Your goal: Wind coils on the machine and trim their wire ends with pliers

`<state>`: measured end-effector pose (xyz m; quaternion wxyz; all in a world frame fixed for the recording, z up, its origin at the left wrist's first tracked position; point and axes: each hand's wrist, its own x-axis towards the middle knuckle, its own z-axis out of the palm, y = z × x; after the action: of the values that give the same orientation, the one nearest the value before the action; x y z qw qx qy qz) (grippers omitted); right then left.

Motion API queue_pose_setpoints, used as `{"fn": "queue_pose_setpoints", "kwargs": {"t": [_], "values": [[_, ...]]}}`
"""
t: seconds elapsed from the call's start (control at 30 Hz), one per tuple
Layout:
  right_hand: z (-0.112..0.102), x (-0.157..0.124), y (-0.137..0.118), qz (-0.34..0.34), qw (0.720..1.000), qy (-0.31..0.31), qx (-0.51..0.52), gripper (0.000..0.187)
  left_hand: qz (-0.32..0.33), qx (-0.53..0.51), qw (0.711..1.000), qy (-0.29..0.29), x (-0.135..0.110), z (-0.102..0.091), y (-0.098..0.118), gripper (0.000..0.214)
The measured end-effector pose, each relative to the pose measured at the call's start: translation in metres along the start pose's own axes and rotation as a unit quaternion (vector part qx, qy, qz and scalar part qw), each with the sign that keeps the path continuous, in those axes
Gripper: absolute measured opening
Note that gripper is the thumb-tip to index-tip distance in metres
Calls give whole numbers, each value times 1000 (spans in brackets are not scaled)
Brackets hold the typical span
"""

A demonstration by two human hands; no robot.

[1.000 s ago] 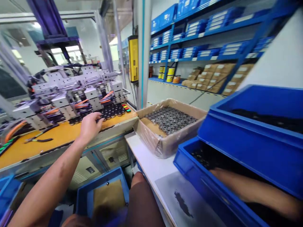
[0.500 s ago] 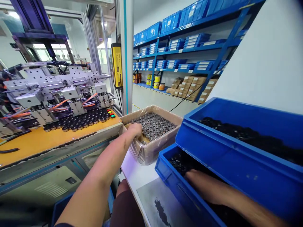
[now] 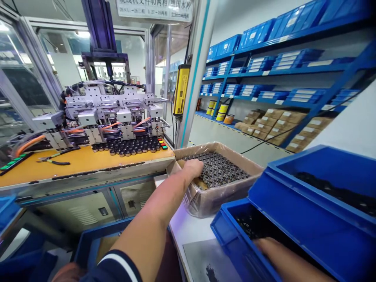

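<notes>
My left hand (image 3: 194,167) is over the near left part of a plastic-lined cardboard box (image 3: 202,205). Rows of small metal ring-shaped parts (image 3: 221,168) fill most of that box. The hand looks closed, its fingers curled down among the parts, so what they hold is hidden. On the right, my right hand (image 3: 266,246) reaches into the lower blue bin (image 3: 225,219), beside small black parts (image 3: 248,227). Its fingers are out of sight behind the bin wall and in shadow.
Another blue bin (image 3: 296,199) with black parts is stacked above. A metal plate (image 3: 202,254) lies on the white table. Left stands a machine (image 3: 123,117) over an orange worktop (image 3: 88,168), with rows of black round parts (image 3: 135,146) and pliers (image 3: 55,159). Blue shelving (image 3: 227,78) stands behind.
The view has turned left, bringing more of the machine and the pliers into sight. My left hand stays at the cardboard box, slightly farther over the parts. My right hand remains in the lower bin.
</notes>
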<state>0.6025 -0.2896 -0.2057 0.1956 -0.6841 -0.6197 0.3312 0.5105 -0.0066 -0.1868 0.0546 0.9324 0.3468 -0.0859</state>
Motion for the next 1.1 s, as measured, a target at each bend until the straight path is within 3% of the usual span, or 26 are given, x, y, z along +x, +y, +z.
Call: {"fn": "queue_pose_setpoints", "kwargs": {"t": [0.13, 0.27, 0.4, 0.5, 0.57, 0.67, 0.77, 0.8, 0.87, 0.93, 0.97, 1.1], "values": [[1, 1, 3, 4, 1000, -29, -3, 17, 8, -12, 1000, -5, -6, 2, 0, 33], [4, 6, 19, -2, 999, 13, -49, 19, 6, -35, 999, -14, -12, 2, 1, 33], [6, 10, 34, -4, 994, 61, -96, 21, 9, -85, 996, 7, -25, -9, 3, 32], [7, 7, 30, -1, 992, 81, -99, 27, 27, -145, 987, 66, -52, -21, 1, 31], [8, 4, 21, -18, 994, 65, -83, 32, 57, -194, 971, 125, -87, -24, -3, 31], [9, 1, 15, -51, 995, 54, -65, 34, 107, -279, 932, 205, -160, -11, -17, 33], [3, 2, 20, -60, 991, 64, -101, 25, 113, -364, 891, 249, -240, 17, -34, 31], [0, 3, 21, -63, 987, 76, -123, 23, 109, -416, 863, 265, -264, 26, -39, 30], [-10, 4, 16, -82, 972, 134, -172, 22, 97, -566, 766, 288, -301, 43, -47, 25], [-16, 3, -4, -132, 943, 219, -215, 26, 85, -658, 689, 292, -326, 51, -49, 23], [-17, 2, -20, -166, 924, 258, -229, 27, 82, -675, 673, 291, -334, 53, -49, 23], [7, -4, -96, -337, 865, 308, -207, 13, 94, -690, 658, 288, -346, 49, -39, 26]]}}
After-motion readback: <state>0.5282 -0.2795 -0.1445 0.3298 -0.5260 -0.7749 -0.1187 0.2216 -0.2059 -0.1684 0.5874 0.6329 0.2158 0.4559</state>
